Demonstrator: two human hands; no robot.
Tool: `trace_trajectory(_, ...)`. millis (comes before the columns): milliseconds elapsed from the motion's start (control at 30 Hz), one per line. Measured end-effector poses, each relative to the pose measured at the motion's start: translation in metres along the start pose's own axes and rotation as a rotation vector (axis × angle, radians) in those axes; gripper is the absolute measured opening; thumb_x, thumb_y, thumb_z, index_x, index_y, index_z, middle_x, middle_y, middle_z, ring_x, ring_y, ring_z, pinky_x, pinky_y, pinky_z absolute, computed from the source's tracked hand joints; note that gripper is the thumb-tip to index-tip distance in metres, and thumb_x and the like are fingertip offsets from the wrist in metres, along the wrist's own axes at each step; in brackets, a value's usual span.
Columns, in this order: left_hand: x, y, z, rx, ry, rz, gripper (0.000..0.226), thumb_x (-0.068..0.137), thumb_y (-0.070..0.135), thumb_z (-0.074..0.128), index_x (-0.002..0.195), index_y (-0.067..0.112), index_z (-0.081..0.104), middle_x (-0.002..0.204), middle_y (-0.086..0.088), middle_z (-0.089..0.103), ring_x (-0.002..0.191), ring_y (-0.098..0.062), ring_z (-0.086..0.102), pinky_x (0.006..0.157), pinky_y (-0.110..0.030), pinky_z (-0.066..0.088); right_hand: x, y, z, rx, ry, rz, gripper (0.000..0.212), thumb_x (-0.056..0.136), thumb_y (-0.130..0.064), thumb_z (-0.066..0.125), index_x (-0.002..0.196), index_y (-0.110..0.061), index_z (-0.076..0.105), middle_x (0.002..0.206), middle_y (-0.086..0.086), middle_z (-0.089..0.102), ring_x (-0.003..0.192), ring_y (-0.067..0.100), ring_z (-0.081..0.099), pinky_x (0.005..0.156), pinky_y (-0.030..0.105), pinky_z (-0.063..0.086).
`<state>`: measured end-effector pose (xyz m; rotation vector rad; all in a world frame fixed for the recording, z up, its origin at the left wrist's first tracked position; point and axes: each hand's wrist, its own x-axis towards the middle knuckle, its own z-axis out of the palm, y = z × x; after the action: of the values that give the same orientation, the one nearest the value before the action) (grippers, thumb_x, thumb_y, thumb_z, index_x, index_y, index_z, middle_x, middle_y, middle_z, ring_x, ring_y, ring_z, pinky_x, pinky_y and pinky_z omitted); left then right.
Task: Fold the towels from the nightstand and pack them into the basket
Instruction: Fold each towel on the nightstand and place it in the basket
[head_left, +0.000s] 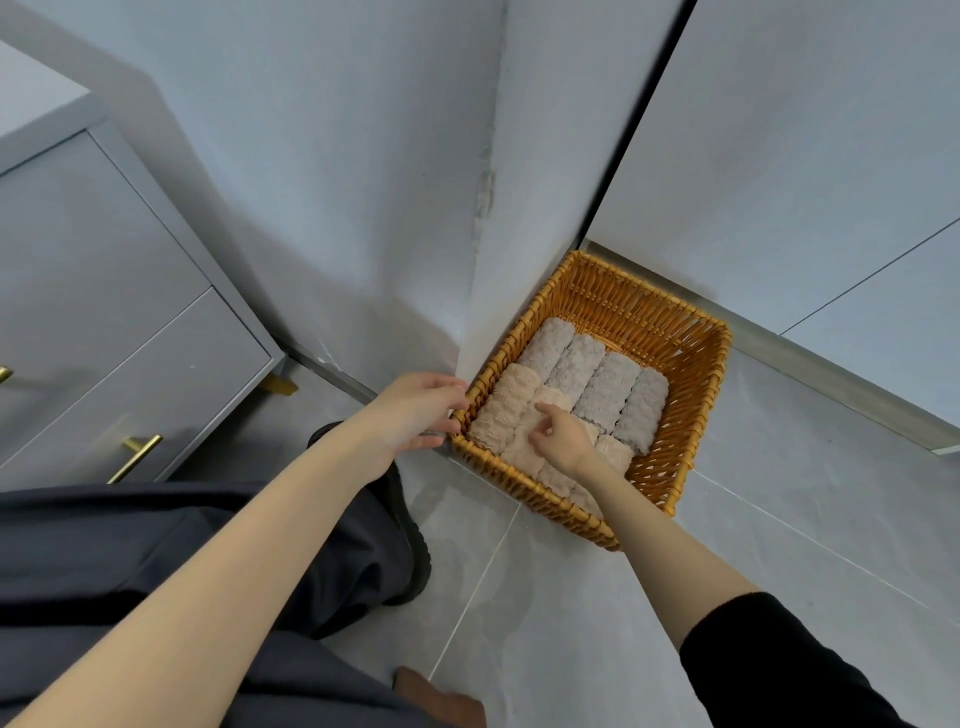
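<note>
Orange basket — grey, beige towels.

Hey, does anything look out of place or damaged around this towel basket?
The towels sit neatly in the basket. Only the wall corner above it looks flawed: a cracked, chipped patch runs down its edge.
</note>
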<state>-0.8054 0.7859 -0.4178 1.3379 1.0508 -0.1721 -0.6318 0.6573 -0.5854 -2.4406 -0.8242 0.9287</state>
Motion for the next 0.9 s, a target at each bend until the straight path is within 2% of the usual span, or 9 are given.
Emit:
trace_trajectory(67, -0.005, 0.001, -0.001, -0.012, 0.005, 0.015, 0.034, 0.098, 0.02, 0.051, 0.132, 0.018, 0.053, 0.12, 0.002, 0.062, 0.103, -0.013, 0.061, 0.077, -0.022, 0.05, -0.012, -0.008, -0.013, 0.057, 0.051, -0.034, 0.042, 0.093, -0.007, 0.049, 0.135, -0.01, 0.049, 0.109, 0.005, 0.062, 0.085, 0.014, 0.055, 0.063, 0.016, 0.042)
trace_trajectory(200, -0.024, 0.005, -0.006, -0.016, 0.017, 0.085, 0.03, 0.099, 0.021, 0.049, 0.128, 0.019, 0.055, 0.119, 0.003, 0.062, 0.101, -0.01, 0.061, 0.077, -0.02, 0.05, -0.043, -0.033, -0.039, 0.084, -0.007, -0.181, 0.031, 0.095, -0.009, 0.046, 0.123, -0.014, 0.059, 0.114, 0.003, 0.065, 0.1, 0.012, 0.058, 0.087, 0.028, 0.049)
trace_trajectory(333, -0.047, 0.012, -0.018, 0.002, 0.049, 0.19, 0.027, 0.099, 0.025, 0.048, 0.123, 0.022, 0.058, 0.115, 0.008, 0.065, 0.099, -0.006, 0.061, 0.081, -0.021, 0.049, -0.08, -0.067, -0.059, 0.014, -0.063, -0.347, 0.024, 0.097, -0.018, 0.051, 0.117, -0.024, 0.063, 0.11, -0.006, 0.067, 0.088, -0.004, 0.057, 0.079, 0.017, 0.047)
trace_trajectory(433, -0.066, 0.018, -0.033, -0.035, 0.097, 0.236, 0.019, 0.098, 0.027, 0.05, 0.113, 0.027, 0.06, 0.113, 0.009, 0.065, 0.098, -0.007, 0.063, 0.088, -0.026, 0.047, -0.109, -0.101, -0.073, 0.014, -0.108, -0.461, 0.025, 0.097, -0.022, 0.052, 0.119, -0.026, 0.062, 0.11, -0.006, 0.066, 0.093, 0.001, 0.059, 0.084, 0.023, 0.05)
trace_trajectory(500, -0.08, 0.022, -0.047, -0.05, 0.132, 0.263, 0.021, 0.098, 0.026, 0.049, 0.116, 0.026, 0.06, 0.114, 0.008, 0.066, 0.1, -0.008, 0.063, 0.09, -0.027, 0.047, -0.128, -0.128, -0.082, 0.083, -0.141, -0.509, 0.024, 0.096, -0.023, 0.054, 0.118, -0.029, 0.063, 0.11, -0.009, 0.065, 0.093, 0.006, 0.062, 0.085, 0.026, 0.052)
trace_trajectory(633, -0.114, 0.025, -0.08, -0.117, 0.21, 0.351, 0.02, 0.1, 0.023, 0.047, 0.113, 0.025, 0.061, 0.111, 0.009, 0.068, 0.101, -0.011, 0.064, 0.099, -0.035, 0.047, -0.16, -0.183, -0.094, 0.221, -0.16, -0.627, 0.022, 0.095, -0.024, 0.055, 0.111, -0.036, 0.064, 0.104, -0.013, 0.068, 0.089, 0.003, 0.064, 0.079, 0.019, 0.05)
trace_trajectory(733, -0.145, 0.029, -0.111, -0.199, 0.289, 0.417, 0.018, 0.099, 0.02, 0.048, 0.107, 0.025, 0.063, 0.109, 0.006, 0.07, 0.102, -0.015, 0.065, 0.099, -0.037, 0.047, -0.174, -0.226, -0.096, 0.219, -0.152, -0.709, 0.023, 0.096, -0.022, 0.054, 0.115, -0.033, 0.064, 0.102, -0.013, 0.069, 0.085, 0.004, 0.065, 0.084, 0.022, 0.051)
trace_trajectory(900, -0.201, 0.027, -0.17, -0.289, 0.428, 0.519, 0.02, 0.098, 0.018, 0.05, 0.111, 0.02, 0.064, 0.109, 0.003, 0.071, 0.1, -0.016, 0.066, 0.092, -0.032, 0.05, -0.184, -0.296, -0.093, 0.209, -0.131, -0.818, 0.025, 0.096, -0.018, 0.053, 0.118, -0.026, 0.063, 0.102, -0.011, 0.067, 0.083, 0.006, 0.064, 0.084, 0.025, 0.052)
